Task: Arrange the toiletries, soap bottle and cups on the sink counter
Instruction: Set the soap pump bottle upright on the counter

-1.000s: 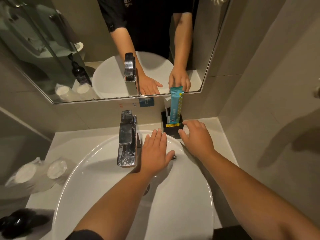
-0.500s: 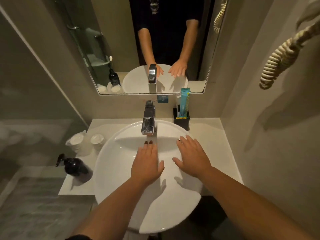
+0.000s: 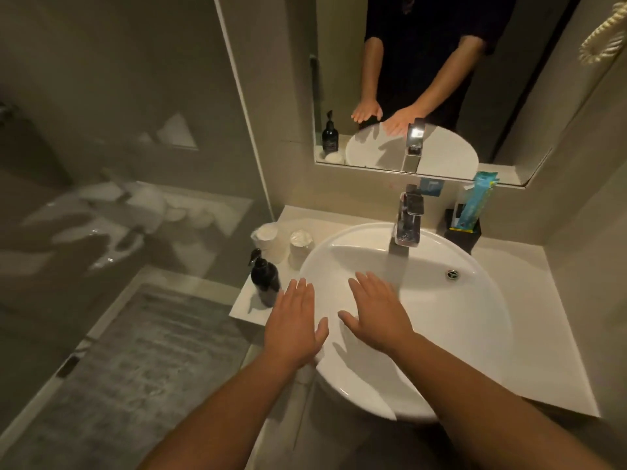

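A dark pump soap bottle (image 3: 264,279) stands on the left end of the sink counter (image 3: 529,320). Two wrapped white cups (image 3: 266,239) (image 3: 300,246) stand just behind it. At the back right, a black holder (image 3: 465,236) carries a teal toiletry packet (image 3: 476,201). My left hand (image 3: 294,325) hovers flat over the left rim of the white basin (image 3: 458,320), close to the soap bottle, fingers spread and empty. My right hand (image 3: 376,310) is flat over the basin's middle, also empty.
A chrome tap (image 3: 409,220) rises at the back of the basin, below a wall mirror (image 3: 424,79). A glass shower screen (image 3: 118,147) and a grey floor mat (image 3: 142,368) lie to the left. A coiled cord (image 3: 602,39) hangs at the upper right.
My right hand has left the black holder and both hands have drawn back toward the front left of the basin. My view has pulled away and swung left.
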The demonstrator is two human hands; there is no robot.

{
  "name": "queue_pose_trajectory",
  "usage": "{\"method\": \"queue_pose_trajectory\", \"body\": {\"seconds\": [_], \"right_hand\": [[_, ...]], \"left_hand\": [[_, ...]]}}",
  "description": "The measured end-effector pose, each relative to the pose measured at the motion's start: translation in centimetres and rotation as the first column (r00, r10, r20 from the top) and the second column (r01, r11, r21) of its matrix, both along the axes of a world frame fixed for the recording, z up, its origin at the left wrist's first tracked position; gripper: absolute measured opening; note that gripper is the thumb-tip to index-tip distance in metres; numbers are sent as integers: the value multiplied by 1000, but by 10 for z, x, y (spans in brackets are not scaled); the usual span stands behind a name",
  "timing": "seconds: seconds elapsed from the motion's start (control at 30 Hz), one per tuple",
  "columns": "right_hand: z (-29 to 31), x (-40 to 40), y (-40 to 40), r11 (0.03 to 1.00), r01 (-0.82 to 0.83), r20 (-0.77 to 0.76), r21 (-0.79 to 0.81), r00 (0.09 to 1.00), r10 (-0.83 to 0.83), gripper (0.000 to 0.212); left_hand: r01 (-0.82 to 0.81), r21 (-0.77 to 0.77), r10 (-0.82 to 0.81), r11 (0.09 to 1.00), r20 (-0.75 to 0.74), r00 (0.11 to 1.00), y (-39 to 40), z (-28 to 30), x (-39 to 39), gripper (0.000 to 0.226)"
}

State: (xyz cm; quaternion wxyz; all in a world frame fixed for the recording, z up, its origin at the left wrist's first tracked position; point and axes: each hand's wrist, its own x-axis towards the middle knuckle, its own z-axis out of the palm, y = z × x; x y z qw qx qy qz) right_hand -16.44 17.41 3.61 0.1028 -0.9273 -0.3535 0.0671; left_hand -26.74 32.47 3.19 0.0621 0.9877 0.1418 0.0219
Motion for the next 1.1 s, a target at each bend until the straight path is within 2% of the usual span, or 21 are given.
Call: {"method": "queue_pose_trajectory", "body": {"seconds": [0.23,0.3,0.47,0.73,0.93,1.1], "right_hand": [[-6,-34,86,998,-42,-24,57,999,43,71],[-7,-32,107,997,-49,-28,66,998,51,70],[-10,-13,146,987,-69,-67,145,995,79,62],[-25,10,178,967,-139,-138,212,976,171,51],[-28,12,180,957,-70,-158,283,980,119,53],[6,19,179,925,-45,-128,376,987,100,51]], "left_hand": [[-73,-46,74,996,20,997,76,-15,-45,80],[-112,-77,114,991,32,993,94,-18,-47,76],[-161,-250,176,955,37,984,124,-24,-26,69],[-154,-475,181,866,12,983,151,-50,7,67],[-122,-498,184,858,78,980,156,-42,14,57],[-80,-481,156,873,122,980,159,-10,30,59]]}}
